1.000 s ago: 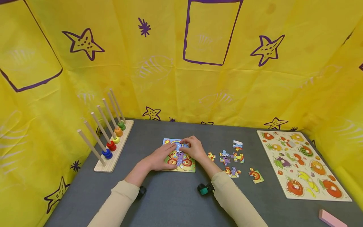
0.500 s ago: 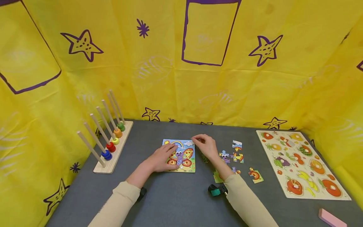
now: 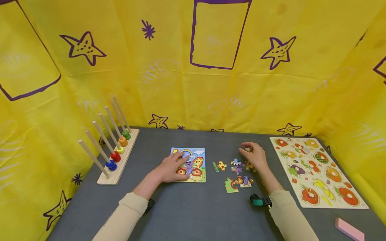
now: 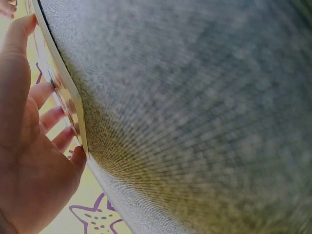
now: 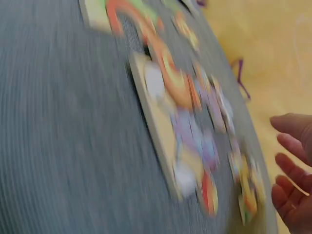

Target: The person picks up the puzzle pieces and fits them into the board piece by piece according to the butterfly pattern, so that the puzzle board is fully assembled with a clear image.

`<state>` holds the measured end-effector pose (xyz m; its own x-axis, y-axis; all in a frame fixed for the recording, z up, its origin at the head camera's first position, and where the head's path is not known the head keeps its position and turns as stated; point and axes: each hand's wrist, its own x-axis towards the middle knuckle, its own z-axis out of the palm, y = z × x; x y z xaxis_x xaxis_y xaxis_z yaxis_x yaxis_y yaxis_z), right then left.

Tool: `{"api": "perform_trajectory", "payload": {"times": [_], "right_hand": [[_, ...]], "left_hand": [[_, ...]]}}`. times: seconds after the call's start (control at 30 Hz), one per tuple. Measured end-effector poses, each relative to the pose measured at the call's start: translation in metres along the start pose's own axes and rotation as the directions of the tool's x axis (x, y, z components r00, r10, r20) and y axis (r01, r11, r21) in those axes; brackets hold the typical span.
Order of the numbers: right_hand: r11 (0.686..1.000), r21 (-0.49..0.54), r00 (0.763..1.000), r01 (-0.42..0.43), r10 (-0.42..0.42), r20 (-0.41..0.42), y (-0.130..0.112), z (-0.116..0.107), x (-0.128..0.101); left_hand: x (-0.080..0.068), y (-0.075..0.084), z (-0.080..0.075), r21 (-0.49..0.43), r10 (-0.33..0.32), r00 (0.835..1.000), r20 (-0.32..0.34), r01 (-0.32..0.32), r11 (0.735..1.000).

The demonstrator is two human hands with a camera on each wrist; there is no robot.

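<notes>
Puzzle board (image 3: 193, 160) sits mid-counter, left hand (image 3: 173, 165) flat on it, fingers straight. Right hand (image 3: 256, 157), at its 3 o'clock, covers loose pieces (image 3: 238, 167); its grip is unclear, wrist view blurred.

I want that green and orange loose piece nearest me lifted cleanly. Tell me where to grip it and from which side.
Pinch the green puzzle piece by its bare left and near edges, coming from above on the near-left. It lies flat on the table, and its right side touches the neighbouring piece, so that side looks closed. The right hand is probably the closer one.
</notes>
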<state>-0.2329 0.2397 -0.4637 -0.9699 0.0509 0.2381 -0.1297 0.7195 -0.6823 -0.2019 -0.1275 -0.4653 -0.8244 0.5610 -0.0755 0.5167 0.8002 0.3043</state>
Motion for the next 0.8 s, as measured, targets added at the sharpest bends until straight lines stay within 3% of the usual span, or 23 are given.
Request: {"api": "perform_trajectory", "payload": {"times": [0.2,0.4,0.8], "right_hand": [[0.995,-0.092,0.998,-0.028,0.034,0.054,0.028,-0.017,-0.002],[0.989,-0.127,0.986,-0.079,0.096,0.135,0.035,-0.023,-0.006],[0.989,-0.11,0.986,-0.097,0.11,0.123,0.036,-0.023,-0.005]], "left_hand": [[-0.001,0.001,-0.001,-0.015,0.0,1.0,-0.008,0.0,1.0],[-0.001,0.002,-0.002,-0.016,0.005,1.0,-0.002,-0.006,1.0],[-0.003,0.005,-0.005,-0.037,0.011,1.0,0.009,-0.011,0.999]]}}
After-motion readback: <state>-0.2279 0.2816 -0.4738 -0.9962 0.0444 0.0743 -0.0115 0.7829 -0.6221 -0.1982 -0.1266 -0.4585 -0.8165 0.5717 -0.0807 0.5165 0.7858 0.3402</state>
